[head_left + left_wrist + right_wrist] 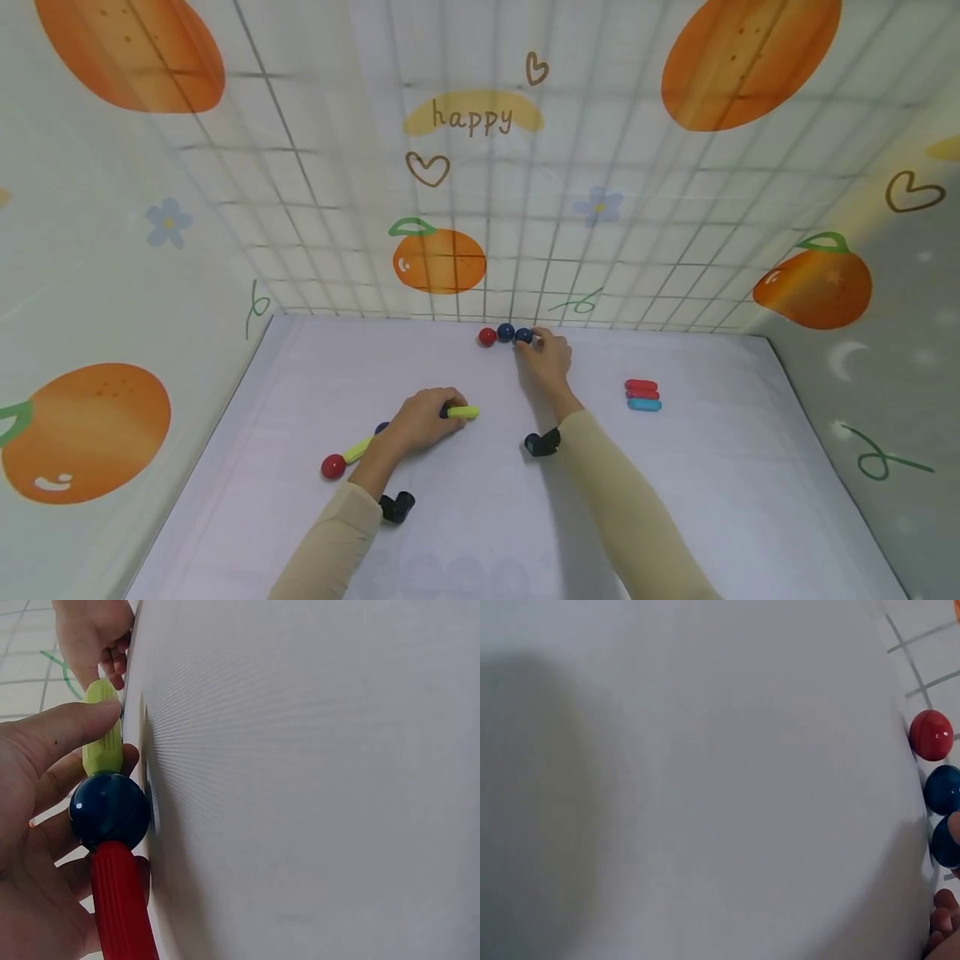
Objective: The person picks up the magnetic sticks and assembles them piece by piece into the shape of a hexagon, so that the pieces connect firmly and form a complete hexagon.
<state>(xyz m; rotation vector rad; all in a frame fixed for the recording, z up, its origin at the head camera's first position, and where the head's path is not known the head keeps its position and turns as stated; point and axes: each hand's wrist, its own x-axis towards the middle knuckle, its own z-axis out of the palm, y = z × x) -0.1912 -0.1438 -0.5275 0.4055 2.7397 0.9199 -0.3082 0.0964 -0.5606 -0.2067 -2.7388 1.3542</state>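
Head view: your left hand pinches a ribbed yellow-green plastic rod, probably steadying the glossy dark-blue ball and ribbed red rod in line; your right hand pinches the shiny navy ball ending the far row, likely easiest to reach.

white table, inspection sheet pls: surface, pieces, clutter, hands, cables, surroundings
Surface: white table, no spill seen
Job's things: yellow rod, dark blue ball and red rod joined; near red ball touching another yellow rod; far red ball beside two dark blue balls; two red rods and a light blue rod at right
Clutter: nothing seen
Hands: left hand holds the joined pieces; right hand pinches the rightmost ball
Cables: nothing seen
Surroundings: backdrop printed with oranges
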